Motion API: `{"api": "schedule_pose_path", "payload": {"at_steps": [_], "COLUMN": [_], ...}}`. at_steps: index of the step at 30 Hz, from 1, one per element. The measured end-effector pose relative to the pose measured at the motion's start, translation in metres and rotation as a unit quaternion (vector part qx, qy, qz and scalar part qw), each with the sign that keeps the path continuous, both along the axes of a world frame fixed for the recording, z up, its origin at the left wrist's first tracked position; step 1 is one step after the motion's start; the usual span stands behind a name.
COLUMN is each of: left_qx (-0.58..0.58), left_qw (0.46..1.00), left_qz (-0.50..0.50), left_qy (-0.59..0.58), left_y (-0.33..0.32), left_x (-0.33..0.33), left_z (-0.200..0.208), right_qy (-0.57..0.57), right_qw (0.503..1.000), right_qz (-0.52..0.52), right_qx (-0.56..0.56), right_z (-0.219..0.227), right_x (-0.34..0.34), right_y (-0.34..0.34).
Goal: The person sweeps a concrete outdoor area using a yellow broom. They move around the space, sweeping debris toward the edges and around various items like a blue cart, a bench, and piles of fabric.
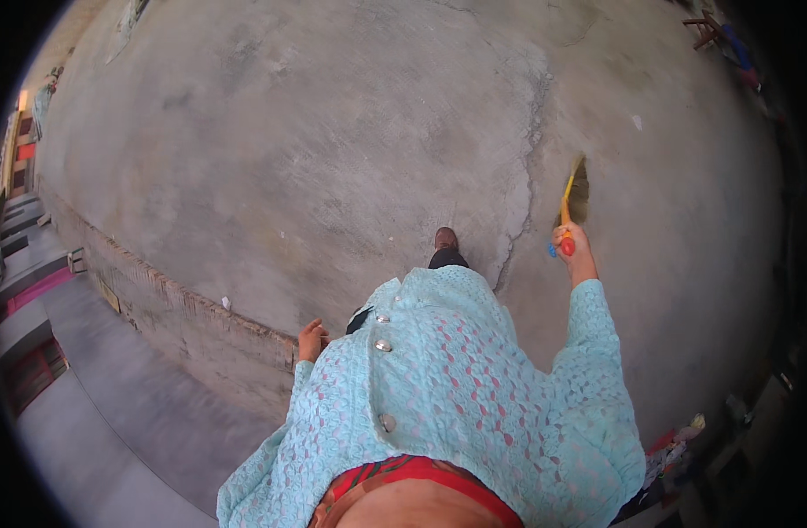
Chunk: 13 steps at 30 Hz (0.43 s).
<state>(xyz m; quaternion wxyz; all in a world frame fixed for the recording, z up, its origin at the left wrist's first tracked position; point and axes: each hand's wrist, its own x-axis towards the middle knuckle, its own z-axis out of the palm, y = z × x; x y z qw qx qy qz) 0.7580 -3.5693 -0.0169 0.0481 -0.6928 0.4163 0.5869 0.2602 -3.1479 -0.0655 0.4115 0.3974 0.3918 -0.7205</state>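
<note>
My right hand [577, 250] is closed round the handle of a hand brush [564, 207], held out ahead and to the right above the concrete floor. Its handle is yellow-orange with a red end, and dark brownish bristles run along its right side. A small blue bit shows beside my fingers. Low at my left side hangs my left hand [312, 339], with nothing in it and its fingers loosely apart. It is nearest to the light-blue knitted cardigan [447, 352] I wear. One brown shoe [446, 238] shows below the hem.
A long crack [534, 150] runs through the concrete floor [333, 132]. Along the left goes a raised ledge [183, 299], with a lower paved strip [113, 414] beyond it. Wooden-looking furniture [704, 31] stands at far right, and colourful items [676, 440] lie at near right.
</note>
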Motion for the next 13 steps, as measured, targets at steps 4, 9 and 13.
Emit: {"api": "schedule_pose_path", "payload": {"at_steps": [4, 9, 13], "left_qx": [-0.004, 0.067, -0.036], "left_qw": [1.000, 0.995, 0.968], "left_qz": [-0.018, -0.077, -0.247], "left_qy": [0.013, 0.012, -0.025], "left_y": [-0.011, -0.047, -0.072], "left_x": [-0.030, -0.003, -0.026], "left_z": [0.013, -0.056, -0.080], "right_qy": [0.005, 0.031, 0.007], "right_qw": [0.995, 0.970, 0.935], "right_qz": [0.091, 0.127, 0.102], "right_qx": [-0.049, -0.205, -0.340], "right_z": [0.024, 0.077, 0.090], "right_x": [0.020, 0.019, 0.008], "right_y": [-0.101, -0.197, -0.218]}}
